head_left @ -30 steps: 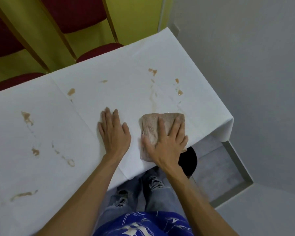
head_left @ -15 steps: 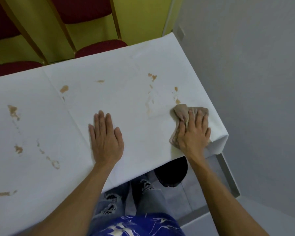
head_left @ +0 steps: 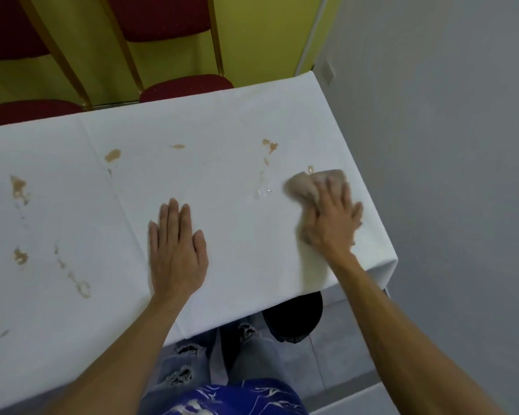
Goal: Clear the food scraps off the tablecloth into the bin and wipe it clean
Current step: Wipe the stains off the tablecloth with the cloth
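A white tablecloth (head_left: 216, 175) covers the table, marked with several brown food stains, such as one (head_left: 112, 155) at the upper left and one (head_left: 270, 145) near the right end. My right hand (head_left: 331, 223) presses a crumpled beige cloth (head_left: 303, 187) onto the tablecloth near its right edge; hand and cloth are motion-blurred. A wet streak (head_left: 264, 191) lies just left of the cloth. My left hand (head_left: 176, 250) lies flat, fingers extended, on the tablecloth in the middle. A black bin (head_left: 294, 319) sits on the floor under the table's near right corner, partly hidden.
Red chairs with gold frames (head_left: 186, 85) stand along the table's far side before a yellow wall. A grey wall (head_left: 447, 145) runs close to the table's right end. My legs in torn jeans (head_left: 189, 366) are beside the bin.
My right hand has swept the cloth from the near edge rightward and away, toward the stains near the right end, bunching it up. My left hand stayed flat in place.
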### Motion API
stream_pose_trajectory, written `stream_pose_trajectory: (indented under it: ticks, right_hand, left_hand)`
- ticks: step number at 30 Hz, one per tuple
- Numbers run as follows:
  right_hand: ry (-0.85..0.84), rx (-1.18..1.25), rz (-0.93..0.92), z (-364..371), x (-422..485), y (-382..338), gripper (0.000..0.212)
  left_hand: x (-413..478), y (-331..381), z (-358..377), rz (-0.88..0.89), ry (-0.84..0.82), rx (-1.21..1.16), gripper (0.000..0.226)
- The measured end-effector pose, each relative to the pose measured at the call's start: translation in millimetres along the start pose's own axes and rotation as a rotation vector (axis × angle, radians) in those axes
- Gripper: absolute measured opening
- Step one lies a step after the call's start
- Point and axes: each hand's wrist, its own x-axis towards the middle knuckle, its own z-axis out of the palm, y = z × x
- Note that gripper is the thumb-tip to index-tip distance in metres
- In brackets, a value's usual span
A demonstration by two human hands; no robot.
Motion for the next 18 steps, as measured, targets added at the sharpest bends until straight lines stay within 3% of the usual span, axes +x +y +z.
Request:
stream_pose_trajectory:
  ticks: [3, 8, 10, 13, 18]
  right_hand:
    - [0.055, 0.153, 0.130, 0.4, -2.9, -24.9, 0.048]
    - [-0.088, 0.102, -0.482, 20.2, -59.8, -90.5, 0.044]
    - [-0.080, 0.010, -0.534, 17.2, -32.8, -70.6, 0.045]
    - [-0.090, -0.039, -0.406, 10.5, 16.4, -33.6, 0.047]
    - [0.038, 0.193, 0.035, 4.3, 50.7, -43.1, 0.043]
  left_hand:
    - [1.1, 1.9, -0.2, -0.002, 0.002, 0.005, 0.061]
    - [0.0, 1.2, 1.3, 0.007, 0.033, -0.008, 0.060]
    - [0.3, 0.8, 1.8, 0.010, 0.047, -0.018, 0.060]
    - [-0.1, -0.9, 2.3, 0.016, 0.046, -0.027, 0.061]
    - [0.7, -0.4, 2.8, 0.008, 0.061, -0.045, 0.061]
